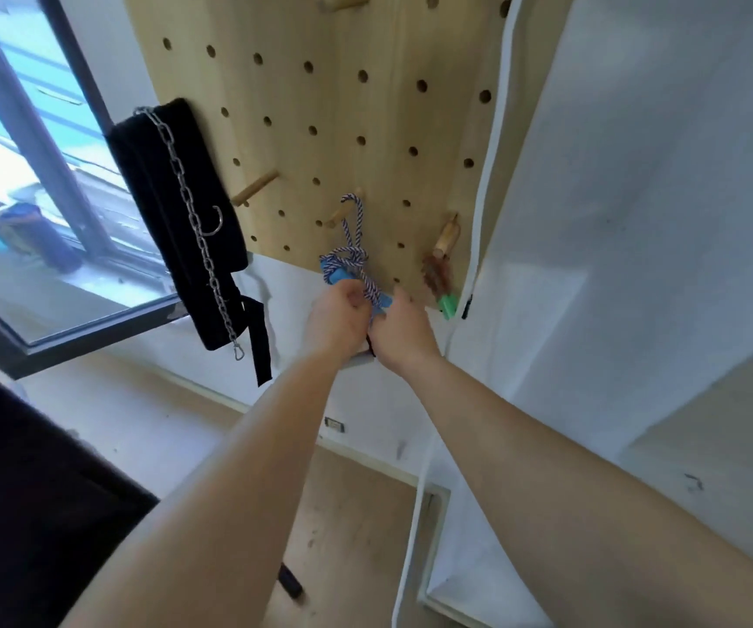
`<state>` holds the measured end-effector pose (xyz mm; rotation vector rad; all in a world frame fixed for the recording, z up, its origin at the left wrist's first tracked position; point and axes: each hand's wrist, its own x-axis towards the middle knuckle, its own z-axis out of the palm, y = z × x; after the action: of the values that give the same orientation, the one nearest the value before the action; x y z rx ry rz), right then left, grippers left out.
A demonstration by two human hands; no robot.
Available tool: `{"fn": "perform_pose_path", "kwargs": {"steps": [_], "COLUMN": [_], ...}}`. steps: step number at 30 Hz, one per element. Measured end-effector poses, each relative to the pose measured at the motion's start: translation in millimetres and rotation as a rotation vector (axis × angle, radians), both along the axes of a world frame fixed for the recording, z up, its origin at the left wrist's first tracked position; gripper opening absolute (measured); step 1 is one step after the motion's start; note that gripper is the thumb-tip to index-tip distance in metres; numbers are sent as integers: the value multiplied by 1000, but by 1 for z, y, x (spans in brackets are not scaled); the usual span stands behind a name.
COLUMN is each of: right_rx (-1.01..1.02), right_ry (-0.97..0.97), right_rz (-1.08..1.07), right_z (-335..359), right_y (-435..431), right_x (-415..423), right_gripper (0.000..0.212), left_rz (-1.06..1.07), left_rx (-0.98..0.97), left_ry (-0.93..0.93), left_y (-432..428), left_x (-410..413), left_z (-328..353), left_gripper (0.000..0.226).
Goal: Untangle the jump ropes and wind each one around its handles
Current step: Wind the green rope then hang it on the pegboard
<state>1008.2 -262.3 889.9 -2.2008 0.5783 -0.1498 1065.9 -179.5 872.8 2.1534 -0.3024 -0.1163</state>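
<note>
A blue-and-white braided jump rope (353, 237) hangs by a loop from a wooden peg (344, 213) on the pegboard (320, 106). Its coils are bunched around blue handles (337, 276). My left hand (337, 321) grips the lower part of the bundle, fingers curled round rope and handle. Close beside it on the right, my right hand (399, 330) holds the other blue handle end. A second rope, brownish with a green handle (447, 305), hangs from the peg (447, 235) to the right, apart from both hands.
A black padded belt (170, 210) with a metal chain (193, 215) hangs at the pegboard's left edge. A white cord (488, 174) runs down the board's right side to the floor. A window (16, 183) is at left; white wall is at right.
</note>
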Motion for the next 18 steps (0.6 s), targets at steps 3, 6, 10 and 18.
{"fn": "perform_pose_path", "kwargs": {"steps": [3,6,10,18], "right_rx": [-70,-155,-258,-446], "right_ry": [57,95,132,152], "right_rz": [139,219,297,430], "right_z": [8,17,24,33], "right_y": [28,48,64,59], "right_x": [-32,-74,-145,-372], "right_gripper": [47,41,36,52], "left_rz": [27,68,94,117], "left_rx": [82,191,337,529], "left_ry": [29,37,10,-15], "left_y": [43,86,130,156], "left_x": [-38,-84,-159,-405], "left_z": [5,10,23,46], "left_gripper": [39,41,44,50]}}
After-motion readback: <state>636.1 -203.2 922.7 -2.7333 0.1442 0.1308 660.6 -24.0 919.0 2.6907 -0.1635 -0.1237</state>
